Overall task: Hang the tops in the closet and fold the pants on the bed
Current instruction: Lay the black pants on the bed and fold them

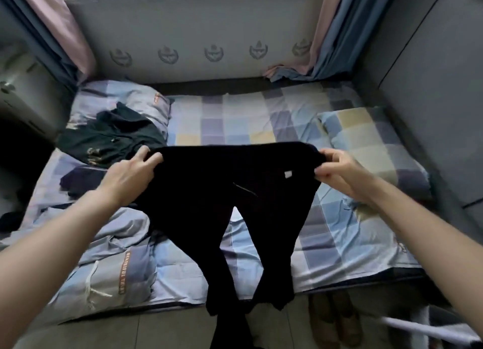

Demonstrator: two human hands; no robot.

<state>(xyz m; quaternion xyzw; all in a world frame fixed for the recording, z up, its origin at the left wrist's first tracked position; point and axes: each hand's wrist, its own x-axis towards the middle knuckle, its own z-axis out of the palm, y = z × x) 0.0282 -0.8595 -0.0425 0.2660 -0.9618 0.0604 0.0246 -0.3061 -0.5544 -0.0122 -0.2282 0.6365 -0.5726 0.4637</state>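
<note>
A: Black, wholly black: the pants (235, 192) hang spread out above the bed (326, 233), waistband up, both legs dropping past the near edge of the mattress toward the floor.

B: Who has hold of them?

A: Both hands. The left hand (133, 171) pinches the left end of the waistband, its fingers curled over the cloth. The right hand (337, 171) grips the right end the same way, thumb and fingers closed on the fabric.

B: Any marks on the cloth?

A: A small white tag (288, 174) shows near the right side, below the waistband.

B: What else lies on the bed?

A: A dark green top (112, 137) is crumpled near the far left, partly on a pillow (125, 98). A navy garment (81, 181) lies just this side of it, beside the left wrist. A second, checked pillow (371, 145) sits on the right. A rumpled quilt (112, 257) with an orange lettered strip is bunched at the near left.

B: And under the bed?

A: A pair of brown shoes (337, 320) stands on the floor by the near edge, right of the trouser legs.
</note>
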